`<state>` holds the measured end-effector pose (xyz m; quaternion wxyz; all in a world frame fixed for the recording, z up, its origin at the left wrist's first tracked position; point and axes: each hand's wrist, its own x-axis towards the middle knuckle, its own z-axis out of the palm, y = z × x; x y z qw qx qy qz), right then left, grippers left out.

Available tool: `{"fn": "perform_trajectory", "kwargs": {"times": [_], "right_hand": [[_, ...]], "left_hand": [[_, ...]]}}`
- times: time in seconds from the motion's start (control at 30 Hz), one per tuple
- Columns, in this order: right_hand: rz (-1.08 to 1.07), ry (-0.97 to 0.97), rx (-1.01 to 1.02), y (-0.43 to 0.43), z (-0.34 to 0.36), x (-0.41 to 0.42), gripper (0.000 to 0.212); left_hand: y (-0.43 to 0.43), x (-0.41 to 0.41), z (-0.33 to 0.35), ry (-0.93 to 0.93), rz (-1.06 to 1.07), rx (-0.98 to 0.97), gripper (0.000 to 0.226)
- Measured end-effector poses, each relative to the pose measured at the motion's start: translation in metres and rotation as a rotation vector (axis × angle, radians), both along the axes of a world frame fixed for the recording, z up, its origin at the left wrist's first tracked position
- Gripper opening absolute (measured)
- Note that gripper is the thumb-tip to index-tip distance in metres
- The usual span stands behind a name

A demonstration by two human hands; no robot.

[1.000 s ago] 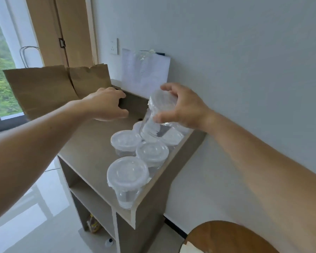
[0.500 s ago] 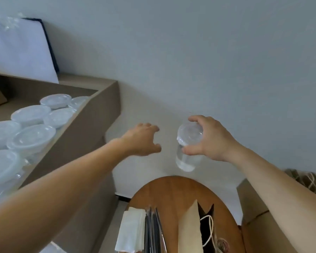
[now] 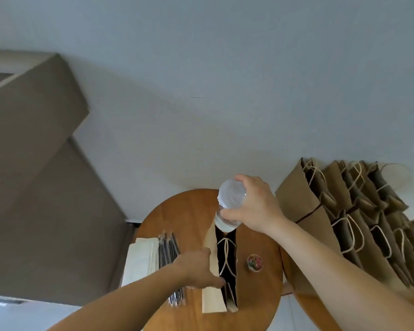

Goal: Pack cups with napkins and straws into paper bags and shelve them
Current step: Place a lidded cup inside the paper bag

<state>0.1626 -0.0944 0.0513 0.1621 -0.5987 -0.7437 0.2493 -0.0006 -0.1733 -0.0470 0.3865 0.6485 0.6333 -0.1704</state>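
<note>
My right hand [image 3: 256,206] grips a clear lidded plastic cup [image 3: 228,206] by its top. The cup hangs just above the far end of the mouth of a brown paper bag [image 3: 213,299]. The bag stands open on a round wooden table [image 3: 184,211], its dark inside and cord handles showing. My left hand [image 3: 198,271] holds the bag's left rim, thumb at the opening. A stack of white napkins [image 3: 139,259] and a bundle of wrapped straws [image 3: 167,247] lie left of the bag.
A small pot of coloured clips [image 3: 254,262] sits on the table right of the bag. Several empty brown paper bags [image 3: 344,211] with cord handles stand in rows at the right. A grey shelf unit [image 3: 34,163] rises at the left against the white wall.
My view swung from the shelf down to the table. My right hand carried the cup down over the bag's mouth. My left hand dropped and took hold of the bag's rim.
</note>
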Motion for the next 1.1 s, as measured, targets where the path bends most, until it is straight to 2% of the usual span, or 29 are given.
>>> {"fn": "perform_trajectory", "kwargs": {"times": [0.07, 0.17, 0.37, 0.57, 0.73, 0.83, 1.1], "right_hand": [[-0.019, 0.033, -0.016, -0.002, -0.013, -0.001, 0.093], [-0.017, 0.051, -0.047, -0.010, -0.028, -0.001, 0.094], [0.141, -0.032, 0.001, -0.034, -0.034, 0.011, 0.095], [0.549, -0.238, 0.057, -0.043, -0.037, 0.027, 0.091], [0.855, -0.425, 0.064, -0.041, -0.058, 0.024, 0.091], [0.826, -0.469, -0.036, -0.045, -0.078, 0.014, 0.091], [0.549, -0.567, -0.242, -0.045, -0.137, -0.025, 0.090]], "left_hand": [[-0.007, 0.006, -0.010, -0.034, 0.118, 0.024, 0.086], [-0.013, 0.009, -0.023, -0.100, 0.256, 0.062, 0.060], [-0.017, 0.007, -0.033, -0.323, 0.560, -0.037, 0.019], [-0.016, 0.001, -0.041, -0.413, 0.680, -0.002, 0.013], [-0.016, -0.008, -0.044, -0.444, 0.655, -0.010, 0.013], [-0.019, -0.013, -0.048, -0.452, 0.667, -0.011, 0.014], [-0.034, -0.013, -0.044, -0.513, 0.630, 0.001, 0.016]]}}
